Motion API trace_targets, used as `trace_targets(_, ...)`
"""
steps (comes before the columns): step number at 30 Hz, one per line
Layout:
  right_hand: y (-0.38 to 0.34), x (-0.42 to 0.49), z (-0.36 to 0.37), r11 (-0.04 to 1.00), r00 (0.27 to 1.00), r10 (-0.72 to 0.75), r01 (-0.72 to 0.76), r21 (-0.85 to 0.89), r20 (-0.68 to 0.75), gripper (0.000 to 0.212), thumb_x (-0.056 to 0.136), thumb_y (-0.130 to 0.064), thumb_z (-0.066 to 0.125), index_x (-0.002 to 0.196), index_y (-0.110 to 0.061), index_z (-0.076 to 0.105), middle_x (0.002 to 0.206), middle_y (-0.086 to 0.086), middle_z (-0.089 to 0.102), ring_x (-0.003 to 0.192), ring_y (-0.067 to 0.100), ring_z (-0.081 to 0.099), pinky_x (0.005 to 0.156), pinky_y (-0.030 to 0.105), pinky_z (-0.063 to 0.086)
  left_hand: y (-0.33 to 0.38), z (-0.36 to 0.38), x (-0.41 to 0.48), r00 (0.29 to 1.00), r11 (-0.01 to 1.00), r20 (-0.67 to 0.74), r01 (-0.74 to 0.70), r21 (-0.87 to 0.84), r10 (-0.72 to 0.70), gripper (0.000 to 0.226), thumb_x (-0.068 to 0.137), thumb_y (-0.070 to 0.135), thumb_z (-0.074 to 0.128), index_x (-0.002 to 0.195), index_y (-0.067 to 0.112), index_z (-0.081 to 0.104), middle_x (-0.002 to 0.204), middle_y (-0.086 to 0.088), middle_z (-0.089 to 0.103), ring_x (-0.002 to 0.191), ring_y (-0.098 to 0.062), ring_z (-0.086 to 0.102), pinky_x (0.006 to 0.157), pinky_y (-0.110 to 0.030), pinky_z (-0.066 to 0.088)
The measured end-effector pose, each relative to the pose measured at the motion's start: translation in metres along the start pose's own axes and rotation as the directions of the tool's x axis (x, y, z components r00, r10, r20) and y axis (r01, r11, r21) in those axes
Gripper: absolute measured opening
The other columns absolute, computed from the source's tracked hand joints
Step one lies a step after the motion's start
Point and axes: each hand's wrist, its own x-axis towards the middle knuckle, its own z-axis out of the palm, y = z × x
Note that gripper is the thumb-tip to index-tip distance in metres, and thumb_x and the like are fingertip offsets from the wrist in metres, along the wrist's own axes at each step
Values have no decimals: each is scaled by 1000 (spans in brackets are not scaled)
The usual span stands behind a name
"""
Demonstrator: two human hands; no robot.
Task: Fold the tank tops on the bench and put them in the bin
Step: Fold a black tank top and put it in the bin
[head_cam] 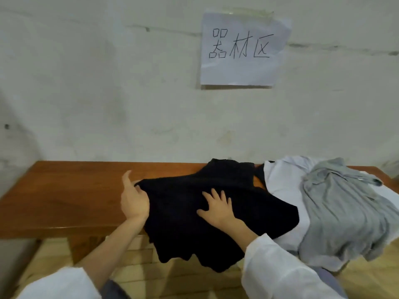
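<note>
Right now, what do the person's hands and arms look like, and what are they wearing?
The left hand and right hand are bare, with no gloves or rings visible. Both sleeves are white and loose. The left sleeve ends far up the forearm, and the right sleeve reaches almost to the wrist.

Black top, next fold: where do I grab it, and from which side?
Probably pinch the black top along the edge hanging off the front of the bench, coming from the near side, below. That part dangles free, so a grip can close round it; the rest lies flat under the right hand, with the left hand at its left edge.
</note>
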Motion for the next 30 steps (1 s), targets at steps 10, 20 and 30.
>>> trace_targets(10, -25, -15, 24, 949, 926, -16, 133, 287, -377, 48, 96, -25, 51, 143, -16, 39, 152, 1, 33, 144, 15, 21, 117, 29, 21, -39, 20, -41, 808, 559, 546, -564, 608, 221, 51, 101, 22, 30, 150, 12, 22, 160, -9, 9, 148, -25, 0, 120, -42, 0)
trace_targets(20, 57, 0, 12, 956, 908, 252, -288, -60, -334, 75, 95, -63, 19, 153, -19, 4, 161, 5, -2, 148, 24, -8, 118, 41, -5, -40, 39, 5, 821, 563, 540, -540, 626, 186, 60, 100, 49, 10, 152, 20, 15, 160, 2, 7, 148, -19, 0, 118, -43, -3)
trace_targets(30, 71, 69, -11, 962, 938, 162, -219, -162, -306, 71, 96, -60, 18, 153, -20, 4, 161, 4, -3, 148, 22, -8, 120, 41, -4, -37, 65, 68, 826, 530, 526, -545, 649, 204, 60, 101, 46, 17, 152, 15, 13, 160, -3, 5, 148, -18, -3, 118, -42, -4)
